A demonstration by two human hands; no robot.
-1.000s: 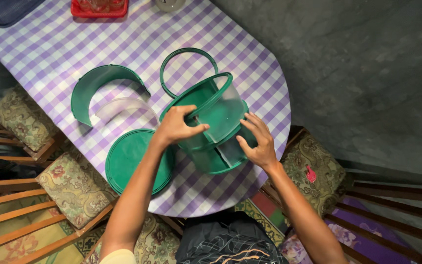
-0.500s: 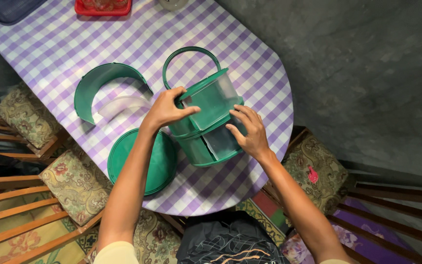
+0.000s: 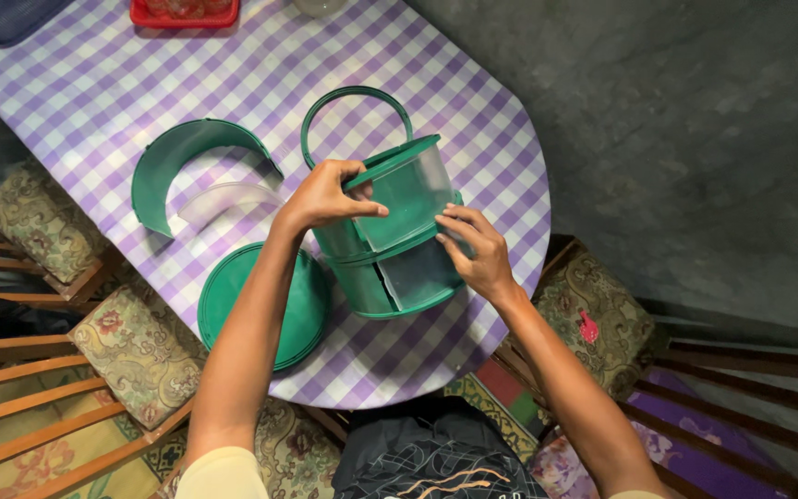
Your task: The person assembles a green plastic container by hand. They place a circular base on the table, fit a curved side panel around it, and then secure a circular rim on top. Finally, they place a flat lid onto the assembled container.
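While both hands close on it, a green stacked food carrier [image 3: 394, 231] with clear sides sits tilted near the right end of an oval table [image 3: 94, 83] covered in purple-and-white check. The left hand [image 3: 325, 194] curls its fingers over the rim of the upper tier, thumb pointing right along the lid edge. The right hand [image 3: 477, 254] presses its fingers, held close together, against the seam between the tiers. The carrier's hoop handle [image 3: 355, 103] stands just beyond it. A round green lid [image 3: 223, 296] lies flat at the near edge, partly under the left forearm. A curved green panel [image 3: 187, 157] and a clear curved strip [image 3: 223, 196] lie to the left. A red tray [image 3: 182, 14] sits at the far edge.
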